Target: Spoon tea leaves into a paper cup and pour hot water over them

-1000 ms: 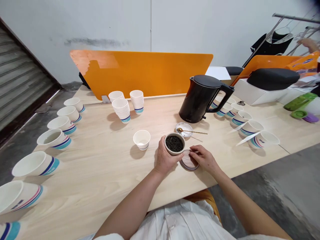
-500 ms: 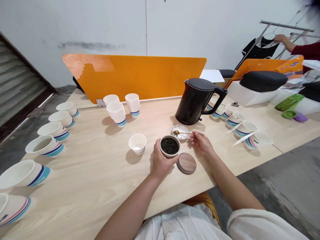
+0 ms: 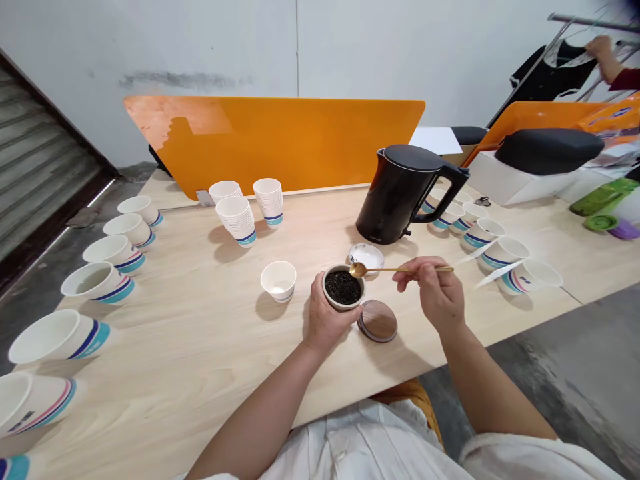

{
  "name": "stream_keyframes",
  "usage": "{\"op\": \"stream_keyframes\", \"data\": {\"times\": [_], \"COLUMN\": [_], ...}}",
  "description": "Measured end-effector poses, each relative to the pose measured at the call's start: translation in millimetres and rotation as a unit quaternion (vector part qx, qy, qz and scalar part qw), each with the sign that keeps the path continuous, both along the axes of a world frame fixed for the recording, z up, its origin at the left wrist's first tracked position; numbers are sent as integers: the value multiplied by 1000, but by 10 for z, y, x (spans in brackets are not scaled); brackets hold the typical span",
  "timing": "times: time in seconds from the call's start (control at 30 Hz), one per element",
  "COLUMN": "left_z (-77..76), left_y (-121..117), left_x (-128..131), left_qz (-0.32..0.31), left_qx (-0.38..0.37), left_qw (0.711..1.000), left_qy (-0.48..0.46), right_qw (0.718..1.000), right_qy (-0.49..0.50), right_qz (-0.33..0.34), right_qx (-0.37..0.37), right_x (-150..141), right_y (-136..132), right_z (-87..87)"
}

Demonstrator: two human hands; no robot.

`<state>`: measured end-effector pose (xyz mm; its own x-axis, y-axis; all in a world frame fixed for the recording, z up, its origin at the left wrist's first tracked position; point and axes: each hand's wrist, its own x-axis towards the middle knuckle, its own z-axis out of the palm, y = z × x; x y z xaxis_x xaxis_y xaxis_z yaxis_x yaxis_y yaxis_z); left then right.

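Note:
My left hand (image 3: pixel 327 317) is wrapped round a small round jar (image 3: pixel 344 307) filled with dark loose tea leaves (image 3: pixel 343 287). In my right hand (image 3: pixel 436 290) a gold spoon (image 3: pixel 383 269) is pinched by its handle, its bowl just above the jar's far right rim. A small white dish (image 3: pixel 367 256) lies behind the jar, partly covered by the spoon. The round wooden lid (image 3: pixel 379 321) rests on the table to the jar's right. One white paper cup (image 3: pixel 279 281) stands by itself left of my left hand.
A black electric kettle (image 3: pixel 400 193) stands behind the dish. Stacked paper cups (image 3: pixel 235 217) are at the back, a row of cups (image 3: pixel 113 253) on the left, and more cups (image 3: pixel 504 253) on the right. An orange divider (image 3: pixel 280 143) lines the rear. Another person's hand (image 3: pixel 603 57) touches hanging clothes.
My right hand has lifted the gold spoon from the white dish and brought it over the jar's rim. My left hand still holds the jar. The view has shifted slightly.

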<state>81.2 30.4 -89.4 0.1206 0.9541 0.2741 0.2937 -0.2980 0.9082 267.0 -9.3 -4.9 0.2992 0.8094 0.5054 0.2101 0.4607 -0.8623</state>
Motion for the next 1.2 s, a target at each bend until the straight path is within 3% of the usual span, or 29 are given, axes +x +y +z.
{"op": "stream_keyframes", "data": {"times": [0.2,0.37,0.47,0.57,0.7,1.0,1.2], "left_z": [-30,-87,-88,-61,-33,-6,80], "left_y": [-5,-4,-5,-13,-27,-24,-16], "left_x": [-17,6,16,21,16,0,16], "left_qz": [-17,-4,2,12,6,10,24], "left_qx": [64,144,164,159,118,41,-14], "left_qw": [998,989,986,987,993,999,1000], "left_qy": [12,42,39,35,27,9,-6], "right_qw": [965,949,960,987,993,983,985], "right_qy": [-255,-310,-266,-126,27,137,142], "right_qz": [57,60,82,78,44,11,27], "right_qx": [8,12,-5,-66,-108,-118,-95], "right_x": [-168,-224,-280,-331,-350,-191,-270], "right_y": [-53,3,9,23,63,58,133], "right_z": [-60,-95,-146,-208,-276,-398,-228]}}
